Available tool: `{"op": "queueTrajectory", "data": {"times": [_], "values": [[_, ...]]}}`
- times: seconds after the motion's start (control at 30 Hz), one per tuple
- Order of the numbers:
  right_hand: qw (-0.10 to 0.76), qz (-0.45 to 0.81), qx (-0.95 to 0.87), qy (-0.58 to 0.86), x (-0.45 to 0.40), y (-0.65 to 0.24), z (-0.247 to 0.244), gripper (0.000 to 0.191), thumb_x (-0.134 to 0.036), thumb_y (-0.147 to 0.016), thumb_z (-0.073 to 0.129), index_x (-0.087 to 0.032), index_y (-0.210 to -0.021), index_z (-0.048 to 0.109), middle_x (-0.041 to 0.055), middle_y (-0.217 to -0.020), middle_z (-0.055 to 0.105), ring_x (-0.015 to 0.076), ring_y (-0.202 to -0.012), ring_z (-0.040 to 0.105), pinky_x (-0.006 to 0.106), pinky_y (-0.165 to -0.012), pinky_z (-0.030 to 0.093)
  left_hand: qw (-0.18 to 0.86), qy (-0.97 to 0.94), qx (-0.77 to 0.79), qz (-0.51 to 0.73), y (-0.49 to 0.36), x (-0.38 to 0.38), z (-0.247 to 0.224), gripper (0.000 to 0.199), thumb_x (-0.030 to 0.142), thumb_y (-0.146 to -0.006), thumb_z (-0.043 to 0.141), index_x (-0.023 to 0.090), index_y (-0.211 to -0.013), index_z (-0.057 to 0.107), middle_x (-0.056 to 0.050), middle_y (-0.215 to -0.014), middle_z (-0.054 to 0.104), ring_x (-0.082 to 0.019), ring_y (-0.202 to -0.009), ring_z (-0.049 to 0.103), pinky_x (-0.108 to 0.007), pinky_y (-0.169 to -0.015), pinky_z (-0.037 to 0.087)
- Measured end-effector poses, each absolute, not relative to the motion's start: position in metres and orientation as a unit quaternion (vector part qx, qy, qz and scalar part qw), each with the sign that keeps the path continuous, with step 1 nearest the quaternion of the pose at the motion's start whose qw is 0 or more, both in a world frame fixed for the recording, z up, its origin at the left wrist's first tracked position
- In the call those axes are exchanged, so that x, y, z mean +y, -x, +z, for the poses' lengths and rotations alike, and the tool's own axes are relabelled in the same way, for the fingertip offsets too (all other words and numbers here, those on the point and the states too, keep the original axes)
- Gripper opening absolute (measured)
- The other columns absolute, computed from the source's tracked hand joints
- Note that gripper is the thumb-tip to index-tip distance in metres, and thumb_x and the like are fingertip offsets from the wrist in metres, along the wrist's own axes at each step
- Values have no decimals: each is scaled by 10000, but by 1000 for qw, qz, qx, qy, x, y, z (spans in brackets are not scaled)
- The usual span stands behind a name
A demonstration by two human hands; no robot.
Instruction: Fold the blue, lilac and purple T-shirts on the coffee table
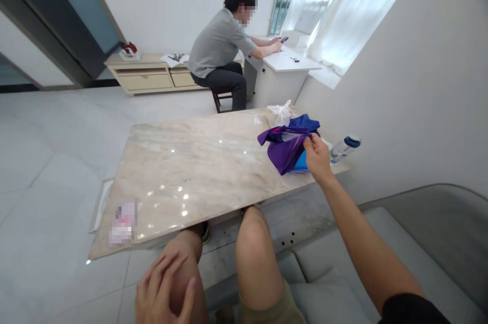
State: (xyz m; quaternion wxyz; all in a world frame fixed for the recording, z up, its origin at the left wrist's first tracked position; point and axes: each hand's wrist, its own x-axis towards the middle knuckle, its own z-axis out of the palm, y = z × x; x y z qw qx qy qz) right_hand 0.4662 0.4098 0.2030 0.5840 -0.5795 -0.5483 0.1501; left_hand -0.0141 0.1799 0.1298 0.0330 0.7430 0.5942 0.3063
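My right hand [317,157] pinches the edge of a purple cloth item [284,154], perhaps a folded garment or bag; its kind cannot be made out. The cloth hangs down from my fingers at the right end of the marble table. Behind it lies a dark blue cloth [305,123], and a brighter blue piece [301,162] shows beneath. Just right of my hand stands a clear bottle [345,149] with a dark blue and white cap, leaning in the view. My left hand [163,288] rests on my left knee, fingers spread, holding nothing.
A white plastic bag [281,112] sits behind the cloths on the marble table [190,161]. A blurred pinkish item lies at its near left corner. Beyond, a person [224,42] sits on a stool at a white desk [290,61]. A low cabinet [145,82] lines the wall.
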Motion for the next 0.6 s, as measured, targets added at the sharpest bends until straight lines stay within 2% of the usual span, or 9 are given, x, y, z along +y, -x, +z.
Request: {"op": "queueTrajectory", "data": {"times": [0.1, 0.23, 0.27, 0.3, 0.4, 0.47, 0.53, 0.6], "values": [[586, 276, -579, 495, 389, -414, 248, 424, -663, -1049, 643, -251, -1105, 724, 31, -991, 758, 221, -937, 703, 345, -892, 585, 122, -704, 602, 357, -4, 196, 177, 397, 443, -1052, 637, 275, -1410, 666, -99, -1435, 704, -303, -1320, 684, -480, -1133, 564], [557, 410, -588, 419, 358, -345, 281, 477, -698, -990, 734, -255, -1165, 757, 39, -1033, 792, 241, -1008, 734, 368, -933, 615, 160, -625, 597, 476, -33, 251, 231, 814, 511, -943, 794, 220, -1630, 468, -184, -1652, 536, -349, -1530, 532, -564, -1285, 431], [546, 443, -586, 403, 351, -332, 284, 492, -707, -975, 749, -252, -1165, 762, 40, -1037, 797, 242, -1014, 739, 371, -935, 622, 180, -601, 592, 506, -37, 267, 240, 910, 537, -883, 851, 211, -1636, 457, -194, -1675, 511, -360, -1542, 517, -565, -1292, 417], [532, 473, -584, 390, 346, -321, 286, 507, -715, -963, 760, -248, -1161, 766, 42, -1041, 802, 241, -1015, 743, 372, -935, 627, 218, -579, 584, 526, -40, 282, 247, 920, 562, -835, 886, 199, -1592, 509, -196, -1636, 554, -365, -1508, 548, -550, -1266, 443], [499, 533, -572, 375, 338, -300, 284, 530, -719, -932, 789, -242, -1162, 772, 49, -1096, 816, 239, -1029, 755, 378, -941, 642, 429, -524, 536, 503, -41, 313, 262, 722, 688, -776, 889, 149, -1232, 737, -167, -1237, 773, -331, -1156, 734, -450, -1008, 594], [505, 548, -550, 376, 336, -293, 281, 525, -714, -924, 793, -250, -1168, 767, 52, -1161, 822, 249, -1090, 760, 395, -990, 643, 531, -486, 499, 482, -37, 321, 270, 663, 737, -743, 893, 152, -1029, 770, -108, -972, 786, -250, -879, 731, -353, -791, 592], [525, 548, -531, 377, 334, -287, 280, 545, -764, -958, 711, -262, -1166, 758, 59, -1204, 824, 267, -1170, 754, 417, -1046, 633, 548, -475, 483, 491, -33, 321, 279, 615, 723, -731, 915, 169, -951, 764, -43, -804, 735, -172, -688, 640, -275, -626, 508], [528, 529, -545, 379, 331, -283, 282, 602, -813, -991, 611, -258, -1176, 753, 74, -1211, 824, 282, -1199, 749, 433, -1063, 625, 512, -497, 480, 510, -31, 317, 292, 546, 686, -773, 913, 186, -907, 741, 7, -705, 663, -132, -592, 546, -243, -541, 422]]}}
